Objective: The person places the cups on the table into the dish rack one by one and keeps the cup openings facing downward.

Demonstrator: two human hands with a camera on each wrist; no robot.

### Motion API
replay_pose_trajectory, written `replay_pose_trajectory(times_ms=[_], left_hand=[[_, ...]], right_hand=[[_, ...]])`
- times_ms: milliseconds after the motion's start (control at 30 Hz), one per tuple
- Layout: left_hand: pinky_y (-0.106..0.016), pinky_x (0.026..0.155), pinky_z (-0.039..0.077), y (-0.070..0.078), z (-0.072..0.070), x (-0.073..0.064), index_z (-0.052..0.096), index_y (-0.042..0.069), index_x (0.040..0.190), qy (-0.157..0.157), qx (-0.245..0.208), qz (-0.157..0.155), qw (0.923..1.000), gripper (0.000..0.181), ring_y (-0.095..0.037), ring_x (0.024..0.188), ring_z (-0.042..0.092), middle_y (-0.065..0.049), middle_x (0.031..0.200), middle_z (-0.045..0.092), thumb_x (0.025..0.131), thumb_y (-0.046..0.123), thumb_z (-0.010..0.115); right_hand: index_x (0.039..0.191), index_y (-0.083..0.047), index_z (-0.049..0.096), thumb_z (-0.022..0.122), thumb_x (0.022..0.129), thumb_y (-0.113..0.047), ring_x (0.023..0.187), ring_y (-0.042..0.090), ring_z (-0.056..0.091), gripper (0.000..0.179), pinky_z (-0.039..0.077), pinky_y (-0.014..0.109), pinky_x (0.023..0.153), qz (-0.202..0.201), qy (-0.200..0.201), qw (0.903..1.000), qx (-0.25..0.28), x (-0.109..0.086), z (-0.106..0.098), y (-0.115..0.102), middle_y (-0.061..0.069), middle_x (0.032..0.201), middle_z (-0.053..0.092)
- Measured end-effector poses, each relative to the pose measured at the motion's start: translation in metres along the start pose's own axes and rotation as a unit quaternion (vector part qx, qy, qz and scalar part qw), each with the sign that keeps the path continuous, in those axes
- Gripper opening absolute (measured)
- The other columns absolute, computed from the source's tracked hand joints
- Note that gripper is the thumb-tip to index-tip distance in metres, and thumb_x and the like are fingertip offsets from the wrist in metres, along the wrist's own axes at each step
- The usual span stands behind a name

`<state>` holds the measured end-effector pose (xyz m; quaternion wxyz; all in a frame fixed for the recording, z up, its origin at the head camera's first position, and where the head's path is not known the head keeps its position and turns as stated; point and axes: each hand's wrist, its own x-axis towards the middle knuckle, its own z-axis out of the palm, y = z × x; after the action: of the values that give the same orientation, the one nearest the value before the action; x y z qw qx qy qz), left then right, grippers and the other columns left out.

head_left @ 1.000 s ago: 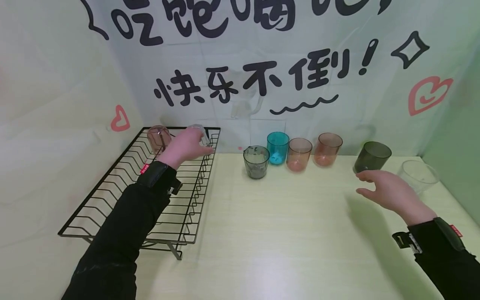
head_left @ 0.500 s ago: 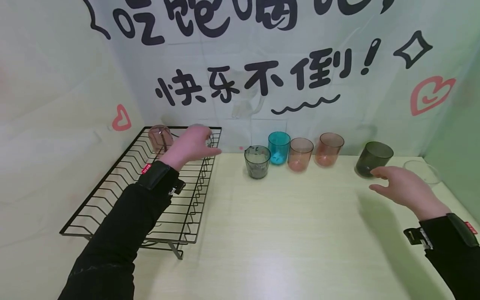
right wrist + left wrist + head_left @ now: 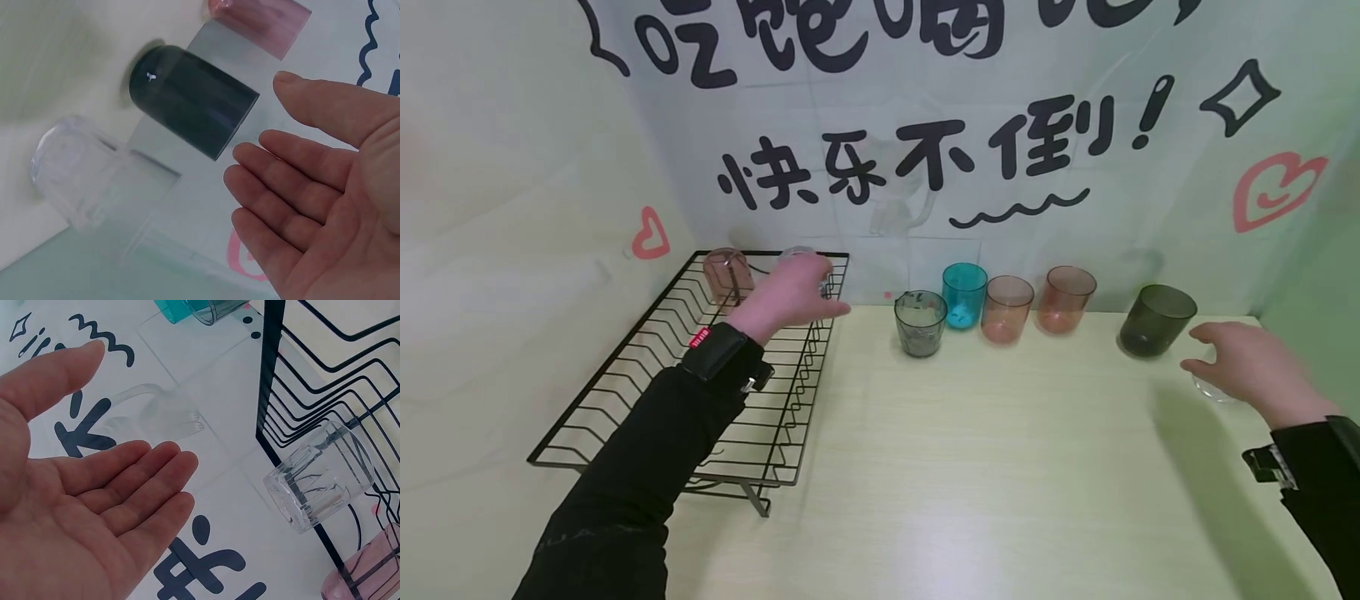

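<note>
In the head view my left hand [image 3: 792, 293] hovers over the back of the black wire rack [image 3: 538, 454], fingers spread from the thumb and holding nothing. Just by it, a clear glass [image 3: 322, 478] stands upside down on the rack, apart from the fingers in the left wrist view. A pink glass [image 3: 722, 271] is also inverted on the rack, to the left. My right hand [image 3: 1258, 367] is held above the table at the right, its palm bare. Partly hidden behind it is an upright clear glass [image 3: 87, 175]. A dark grey glass [image 3: 1159, 321] stands left of that hand, not touched.
Along the back of the table [image 3: 1000, 467] stand a ribbed grey glass [image 3: 920, 325], a blue glass [image 3: 964, 293] and two pinkish glasses, one in front [image 3: 1006, 312] and one farther right [image 3: 1066, 302]. A printed cloth [image 3: 865, 225] hangs behind them.
My right hand has moved right, past the dark glass to the clear one. My left hand has let go of the clear glass on the rack, its fingers opening wider.
</note>
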<state>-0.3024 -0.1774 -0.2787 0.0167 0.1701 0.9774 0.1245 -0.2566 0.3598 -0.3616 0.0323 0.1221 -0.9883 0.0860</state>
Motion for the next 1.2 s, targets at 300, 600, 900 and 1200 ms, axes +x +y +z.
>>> replay_pose_trajectory(times_ms=[300, 600, 900, 1200], left_hand=[[-0.046, 0.093, 0.046, 0.002, 0.002, -0.004, 0.057, -0.005, 0.122, 0.003, -0.014, 0.018, 0.9997, 0.052, -0.034, 0.104, 0.056, -0.02, 0.117, 0.061, 0.087, 0.028, 0.076], [-0.046, 0.102, 0.043, 0.002, 0.009, -0.009, 0.051, -0.005, 0.135, 0.009, -0.014, 0.027, 0.9995, 0.066, -0.034, 0.12, 0.053, -0.02, 0.132, 0.057, 0.086, 0.029, 0.078], [-0.045, 0.109, 0.037, 0.004, 0.013, -0.014, 0.049, -0.003, 0.14, -0.016, 0.006, 0.052, 0.9985, 0.071, -0.034, 0.132, 0.044, -0.018, 0.141, 0.051, 0.085, 0.032, 0.078], [-0.044, 0.107, 0.04, 0.012, 0.014, -0.018, 0.052, -0.001, 0.139, -0.053, 0.037, 0.075, 0.9951, 0.071, -0.032, 0.129, 0.047, -0.017, 0.14, 0.052, 0.084, 0.034, 0.079]], right_hand=[[0.121, 0.025, 0.045, 0.071, 0.086, -0.015, 0.096, 0.055, 0.053, 0.059, 0.044, 0.061, 0.08, 0.045, -0.03, 0.9985, 0.0, -0.007, -0.006, 0.016, 0.043, 0.118, 0.049], [0.109, 0.027, 0.05, 0.076, 0.08, -0.012, 0.084, 0.054, 0.056, 0.055, 0.046, 0.059, 0.073, 0.031, 0.024, 0.999, -0.022, -0.014, 0.001, 0.028, 0.043, 0.104, 0.054], [0.098, 0.023, 0.051, 0.077, 0.078, -0.013, 0.068, 0.041, 0.058, 0.049, 0.046, 0.054, 0.065, 0.028, 0.015, 0.9989, -0.034, -0.015, 0.007, 0.04, 0.027, 0.078, 0.059], [0.102, 0.023, 0.051, 0.075, 0.08, -0.014, 0.081, 0.051, 0.058, 0.049, 0.047, 0.057, 0.071, 0.037, -0.02, 0.9986, -0.031, -0.013, 0.013, 0.046, 0.036, 0.089, 0.059]])
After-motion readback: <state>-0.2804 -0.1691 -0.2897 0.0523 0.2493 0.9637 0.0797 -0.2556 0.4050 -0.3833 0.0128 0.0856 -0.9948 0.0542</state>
